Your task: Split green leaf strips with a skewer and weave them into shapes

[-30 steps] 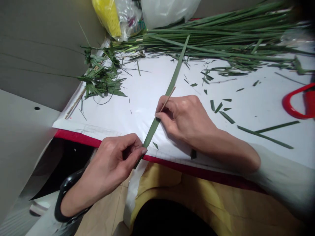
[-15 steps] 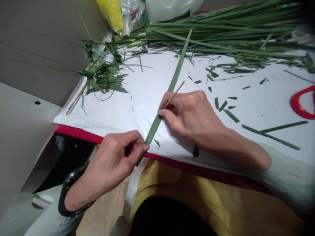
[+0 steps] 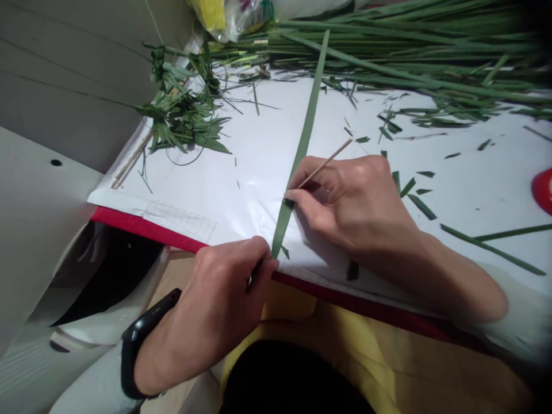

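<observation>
A long green leaf strip [image 3: 308, 118] runs from the near table edge up toward the far pile. My left hand [image 3: 233, 287] is closed, pinching the strip's near end between thumb and finger at the table's edge. Further up the strip, my right hand [image 3: 345, 195] is closed too, its thumb and fingertips on the strip. A thin brown stick [image 3: 330, 161] also sits in the right hand and points up to the right. Its lower end is hidden by the fingers.
A large pile of green leaves [image 3: 388, 52] lies along the back. Woven leaf pieces [image 3: 183, 123] with long thin stems rest at the left. Leaf scraps [image 3: 420, 206] are scattered at the right, near a red handle [image 3: 542, 192]. Plastic bags [image 3: 235, 17] stand behind.
The view has shifted, so the table contents sit further right. My left hand has turned, and its end of the strip is now mostly covered. The stick leans further right.
</observation>
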The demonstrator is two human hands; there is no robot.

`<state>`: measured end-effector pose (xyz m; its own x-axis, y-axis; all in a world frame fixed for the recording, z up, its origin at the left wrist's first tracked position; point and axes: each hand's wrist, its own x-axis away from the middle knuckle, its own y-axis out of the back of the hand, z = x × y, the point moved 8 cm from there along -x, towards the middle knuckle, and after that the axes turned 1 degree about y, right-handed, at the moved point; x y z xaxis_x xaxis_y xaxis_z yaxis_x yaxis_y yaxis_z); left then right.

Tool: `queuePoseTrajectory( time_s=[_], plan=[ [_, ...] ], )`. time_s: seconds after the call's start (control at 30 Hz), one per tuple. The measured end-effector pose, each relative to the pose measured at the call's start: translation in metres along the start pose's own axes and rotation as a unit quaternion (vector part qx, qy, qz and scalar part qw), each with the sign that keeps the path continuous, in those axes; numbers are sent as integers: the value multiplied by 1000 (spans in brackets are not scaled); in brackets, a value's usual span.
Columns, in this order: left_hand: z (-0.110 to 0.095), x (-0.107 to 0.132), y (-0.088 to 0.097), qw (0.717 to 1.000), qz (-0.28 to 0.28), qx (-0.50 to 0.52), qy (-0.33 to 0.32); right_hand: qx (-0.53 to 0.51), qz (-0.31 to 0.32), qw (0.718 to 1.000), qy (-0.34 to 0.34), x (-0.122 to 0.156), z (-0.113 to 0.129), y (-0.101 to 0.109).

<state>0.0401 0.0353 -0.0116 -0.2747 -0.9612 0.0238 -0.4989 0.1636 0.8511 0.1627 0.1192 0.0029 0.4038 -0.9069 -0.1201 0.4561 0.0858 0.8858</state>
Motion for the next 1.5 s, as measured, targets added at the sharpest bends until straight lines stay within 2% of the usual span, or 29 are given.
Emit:
queuePoseTrajectory(
  time_s=[0.2, 0.57, 0.87, 1.1, 1.5],
  plan=[
    [1, 7, -7, 998, -7, 38, 55, 16, 3, 1000, -19, 0, -2, -1],
    [-9, 12, -5, 999, -42, -1, 26, 3, -19, 1000, 5, 2, 1, 2],
    [-8, 21, -8, 998, -53, 7, 36, 9, -15, 1000, -4, 1, 0, 1],
    [-8, 27, -11, 998, -40, 10, 41, -18, -30, 999, 9, 3, 0, 2],
    [-13, 31, -12, 995, -75, 55, 36, -18, -25, 1000, 1, 2, -1, 2]
  ],
)
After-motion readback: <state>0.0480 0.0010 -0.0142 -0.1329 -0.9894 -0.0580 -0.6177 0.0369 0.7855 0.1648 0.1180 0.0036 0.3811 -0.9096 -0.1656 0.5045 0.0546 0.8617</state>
